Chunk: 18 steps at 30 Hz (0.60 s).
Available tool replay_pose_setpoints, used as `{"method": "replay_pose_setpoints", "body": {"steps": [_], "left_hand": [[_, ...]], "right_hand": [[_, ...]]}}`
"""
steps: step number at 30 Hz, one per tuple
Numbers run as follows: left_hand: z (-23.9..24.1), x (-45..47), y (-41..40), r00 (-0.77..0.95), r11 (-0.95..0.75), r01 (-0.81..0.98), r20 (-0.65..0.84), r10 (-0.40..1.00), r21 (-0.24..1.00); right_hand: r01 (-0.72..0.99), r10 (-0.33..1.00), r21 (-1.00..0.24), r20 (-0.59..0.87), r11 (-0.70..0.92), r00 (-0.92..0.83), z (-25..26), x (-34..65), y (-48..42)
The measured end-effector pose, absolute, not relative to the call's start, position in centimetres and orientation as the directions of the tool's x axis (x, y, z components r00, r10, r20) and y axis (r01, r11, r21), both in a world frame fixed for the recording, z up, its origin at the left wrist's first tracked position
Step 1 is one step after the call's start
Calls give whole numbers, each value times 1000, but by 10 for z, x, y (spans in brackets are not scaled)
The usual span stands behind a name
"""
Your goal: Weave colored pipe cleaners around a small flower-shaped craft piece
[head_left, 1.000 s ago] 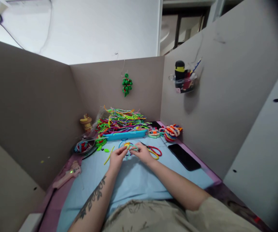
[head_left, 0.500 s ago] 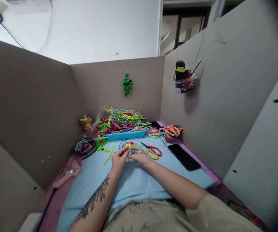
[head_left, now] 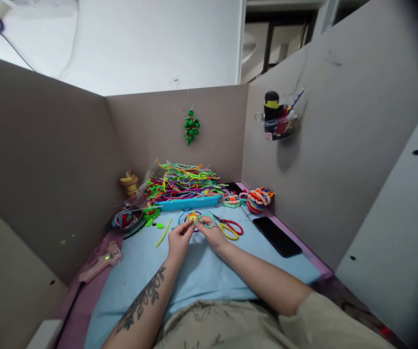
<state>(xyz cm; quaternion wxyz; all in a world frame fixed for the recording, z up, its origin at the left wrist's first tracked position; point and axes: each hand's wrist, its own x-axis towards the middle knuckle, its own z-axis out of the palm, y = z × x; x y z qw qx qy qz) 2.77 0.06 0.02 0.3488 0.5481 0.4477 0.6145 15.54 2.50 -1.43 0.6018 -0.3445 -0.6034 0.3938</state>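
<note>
Both hands meet over the light blue mat [head_left: 194, 271]. My left hand [head_left: 180, 239] and my right hand [head_left: 212, 233] pinch a teal pipe cleaner [head_left: 206, 220] bent into a small loop, held just above the mat. Behind the loop lies a small piece of yellow, red and blue pipe cleaners [head_left: 191, 216]. Red and yellow scissors [head_left: 229, 226] lie just right of my right hand. A loose yellow pipe cleaner [head_left: 164, 233] lies left of my left hand.
A heap of coloured pipe cleaners [head_left: 182, 184] fills a blue tray [head_left: 189, 203] at the back. A bowl [head_left: 125, 219] and pink glue gun [head_left: 100, 261] sit left; a black phone [head_left: 276, 235] and finished bead pieces [head_left: 258, 198] sit right. Cardboard walls enclose the desk.
The teal pipe cleaner has been bent from a loose strand into a clear round loop, raised slightly. Both hands stayed in nearly the same place.
</note>
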Motion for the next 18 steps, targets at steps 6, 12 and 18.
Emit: {"method": "replay_pose_setpoints", "body": {"steps": [6, 12, 18], "left_hand": [[4, 23, 2, -242, -319, 71, 327, 914, 945], [6, 20, 3, -327, -288, 118, 311, 892, 950], [6, 20, 1, -286, -315, 229, 373, 883, 921]], "right_hand": [[-1, 897, -897, 442, 442, 24, -16, 163, 31], [357, 687, -682, 714, 638, 137, -1, 178, 17], [519, 687, -500, 678, 693, -264, -4, 165, 6]]}}
